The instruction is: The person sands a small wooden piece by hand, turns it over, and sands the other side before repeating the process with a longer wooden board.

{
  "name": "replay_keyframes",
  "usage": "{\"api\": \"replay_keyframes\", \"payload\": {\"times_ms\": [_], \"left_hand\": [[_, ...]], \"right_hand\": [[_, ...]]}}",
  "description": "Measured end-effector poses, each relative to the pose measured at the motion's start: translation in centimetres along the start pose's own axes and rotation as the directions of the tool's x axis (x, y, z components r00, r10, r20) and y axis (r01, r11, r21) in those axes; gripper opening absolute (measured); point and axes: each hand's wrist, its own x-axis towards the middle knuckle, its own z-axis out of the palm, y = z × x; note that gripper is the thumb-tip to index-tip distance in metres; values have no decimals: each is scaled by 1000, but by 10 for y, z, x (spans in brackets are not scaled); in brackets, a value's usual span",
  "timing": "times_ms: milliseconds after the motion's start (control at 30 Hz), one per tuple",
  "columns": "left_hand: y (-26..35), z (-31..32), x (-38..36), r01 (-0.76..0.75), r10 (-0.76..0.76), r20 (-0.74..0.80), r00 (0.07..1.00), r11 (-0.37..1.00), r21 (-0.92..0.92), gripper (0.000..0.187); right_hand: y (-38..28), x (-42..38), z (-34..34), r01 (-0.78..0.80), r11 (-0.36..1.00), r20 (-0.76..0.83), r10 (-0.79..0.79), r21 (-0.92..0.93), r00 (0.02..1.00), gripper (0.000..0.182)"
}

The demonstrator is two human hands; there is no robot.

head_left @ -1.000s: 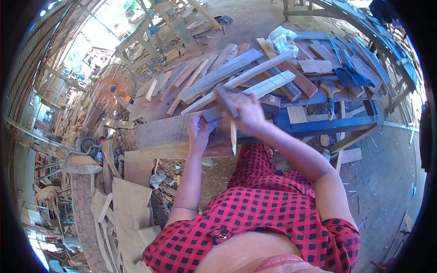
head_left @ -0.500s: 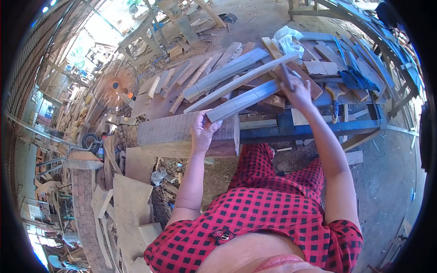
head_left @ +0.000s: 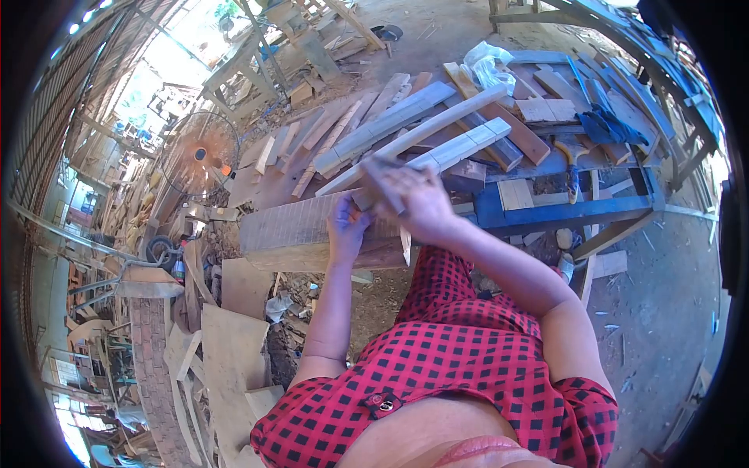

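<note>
A pale wooden strip (head_left: 468, 147) with dark cross lines slants over the pile, its near end hidden under my right hand. My left hand (head_left: 346, 230) is closed round that near end, low on the strip. In my right hand (head_left: 420, 201), somewhat blurred, is a flat brown block (head_left: 382, 186), pressed along the strip's top close to my left fingers. Below them lies a thick wooden beam (head_left: 296, 230) with a ribbed upper face.
Many boards (head_left: 390, 129) are piled behind the strip, with a clear plastic bag (head_left: 490, 66) and a dark blue cloth (head_left: 612, 125). A handsaw (head_left: 572, 168) rests by the blue metal frame (head_left: 562, 214). A round fan (head_left: 200, 154) stands at left.
My right hand has slid the brown block from the strip's far end down to its near end, beside my left hand. The left hand stays about where it was.
</note>
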Motion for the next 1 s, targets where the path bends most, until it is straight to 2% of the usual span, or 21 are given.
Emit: {"api": "replay_keyframes", "payload": {"times_ms": [33, 67, 133, 233, 300, 367, 400, 467, 600, 667, 733, 800, 867, 933, 967, 1000], "left_hand": [[-8, -9, 2, -7, 7, 20, 1000, 1000, -28, 35], [-18, -14, 0, -6, 7, 22, 1000, 1000, -26, 35], [-12, -8, -2, -30, 27, -19, 999, 987, -157, 37], [1, 4, 2, -45, 46, 10, 999, 998, -47, 39], [1, 3, 1, -29, 31, 15, 999, 996, -86, 39], [-1, 2, 2, -13, 16, 24, 1000, 992, -126, 40], [-5, -1, 3, -5, 6, 18, 1000, 996, -87, 40], [-5, 0, 4, 3, -2, 20, 1000, 999, -46, 40], [-2, 2, 3, -12, 13, 11, 1000, 999, -53, 39], [-4, 0, 3, -11, 11, 7, 1000, 999, -46, 39], [-4, 0, 3, -16, 17, 14, 1000, 999, -31, 39], [0, 3, 3, -13, 13, 17, 1000, 999, -37, 38], [0, 4, 2, -3, 3, 23, 1000, 999, -42, 38], [-1, 2, 2, 29, -29, 3, 1000, 1000, 10, 38], [-8, -1, 1, -31, 30, -6, 1000, 997, -76, 39], [-13, -4, 1, -30, 30, -4, 1000, 997, -74, 39]], "right_hand": [[-13, -1, 4, 28, 998, 111, -34, 62, 993, 58], [-21, -4, 8, 63, 988, 105, -78, 138, 991, 57], [-22, -8, 8, 129, 981, 80, -142, 143, 987, 56], [15, -10, -1, 122, 991, 25, -123, 47, 992, 59], [56, -10, -16, 4, 997, 36, -1, -77, 999, 67], [100, -8, -31, -189, 971, 32, 195, -145, 980, 65], [121, -7, -37, -308, 943, 27, 314, -124, 949, 62], [171, -5, -38, -504, 826, 37, 529, -251, 848, 60], [202, 0, -44, -592, 778, -4, 604, -211, 797, 60], [198, 3, -37, -601, 763, -43, 610, -238, 792, 59], [173, 5, -30, -661, 711, -81, 664, -241, 743, 57], [112, 5, -34, -481, 856, -1, 489, -188, 872, 58], [59, 4, -26, -228, 971, 55, 231, -67, 971, 60], [16, 2, -7, -80, 996, 61, 81, -26, 995, 56], [-1, -1, 3, -30, 1000, 62, 30, 5, 998, 57], [-13, -3, 7, 21, 999, 60, -23, 36, 998, 58]]}}
